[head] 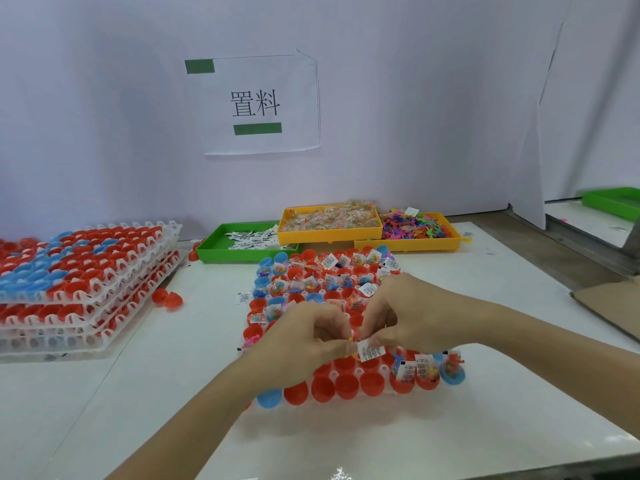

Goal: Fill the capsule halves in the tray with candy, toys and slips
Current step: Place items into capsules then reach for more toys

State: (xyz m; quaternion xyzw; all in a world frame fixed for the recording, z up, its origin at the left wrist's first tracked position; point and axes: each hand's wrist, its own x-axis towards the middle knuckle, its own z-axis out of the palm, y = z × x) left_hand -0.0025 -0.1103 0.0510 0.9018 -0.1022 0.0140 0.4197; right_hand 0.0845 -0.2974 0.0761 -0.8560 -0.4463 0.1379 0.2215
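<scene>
A white tray point(332, 401) of red and blue capsule halves lies in front of me on the white table. Its far rows hold candy packets, small toys and printed slips; several near halves point(347, 385) are empty. My left hand point(304, 341) and my right hand point(412, 313) meet over the tray's middle. Between their fingertips they pinch a printed slip point(371, 352) and small items, with a bit of orange showing. Three filled halves point(424, 374) stand at the near right corner.
At the back stand a green bin of slips point(242, 242), a yellow bin of candy packets point(329, 220) and a yellow bin of toys point(419, 228). Stacked trays of capsule halves point(83, 271) rise at the left, loose red halves point(166, 297) beside them. Cardboard point(609, 306) lies right.
</scene>
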